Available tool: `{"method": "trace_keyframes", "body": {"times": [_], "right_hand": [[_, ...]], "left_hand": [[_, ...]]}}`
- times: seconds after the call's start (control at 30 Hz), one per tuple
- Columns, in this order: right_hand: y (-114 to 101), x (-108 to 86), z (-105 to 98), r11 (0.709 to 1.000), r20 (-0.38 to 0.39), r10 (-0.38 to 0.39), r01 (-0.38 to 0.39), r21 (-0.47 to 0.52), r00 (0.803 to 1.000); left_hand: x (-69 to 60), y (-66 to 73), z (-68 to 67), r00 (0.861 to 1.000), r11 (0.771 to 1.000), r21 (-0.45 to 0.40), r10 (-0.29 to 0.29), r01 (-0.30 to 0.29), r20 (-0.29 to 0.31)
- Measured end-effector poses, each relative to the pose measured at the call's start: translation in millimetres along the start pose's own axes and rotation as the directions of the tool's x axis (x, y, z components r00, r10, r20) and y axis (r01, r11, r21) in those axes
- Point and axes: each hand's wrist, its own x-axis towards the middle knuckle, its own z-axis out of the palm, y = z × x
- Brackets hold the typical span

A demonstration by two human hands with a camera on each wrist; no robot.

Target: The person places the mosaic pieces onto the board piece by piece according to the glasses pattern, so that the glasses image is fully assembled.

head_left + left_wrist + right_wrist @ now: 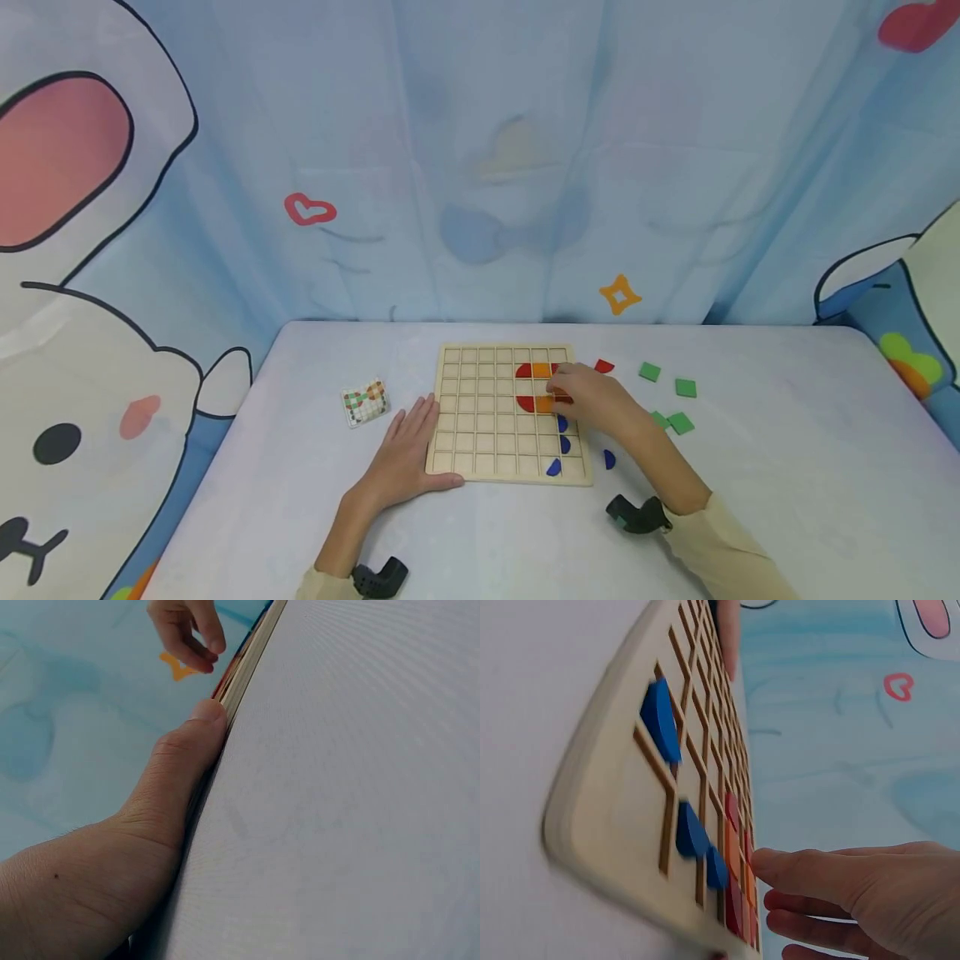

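Note:
A square wooden grid board (pixel 472 423) lies on the table. My left hand (pixel 405 454) steadies its left edge and lower left corner, fingers straight and thumb spread along the front. Over the board's right side is my right hand (pixel 596 400), fingertips at the coloured pieces; whether they pinch one is hidden. Two rows on the board hold red pieces (pixel 524 404) and orange pieces (pixel 542 370). Below them, several blue half-round pieces (pixel 553 467) sit on the lower right; in the right wrist view one blue piece (pixel 658 720) leans over a grid rib.
A small pattern card (pixel 365 403) lies left of the board. To the right are several green squares (pixel 686 387), a red piece (pixel 604 366) and a loose blue half-round piece (pixel 609 459). A printed blue curtain (pixel 480 167) hangs behind the table.

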Motion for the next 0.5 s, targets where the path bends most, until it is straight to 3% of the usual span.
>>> {"method": "trace_keyframes", "body": {"times": [0.37,0.5], "right_hand": [[37,-22.1,-8,0.996,0.120,0.092,-0.092,-0.006,0.988],[39,-24.8,-8,0.998,0.131,0.067,-0.066,-0.012,0.989]], "left_hand": [[-0.1,-0.2,0.5,1.000,1.000,-0.005,-0.001,0.001,0.005],[0.6,-1.4,-1.1,1.000,1.000,-0.004,-0.002,0.002,0.011]]}}
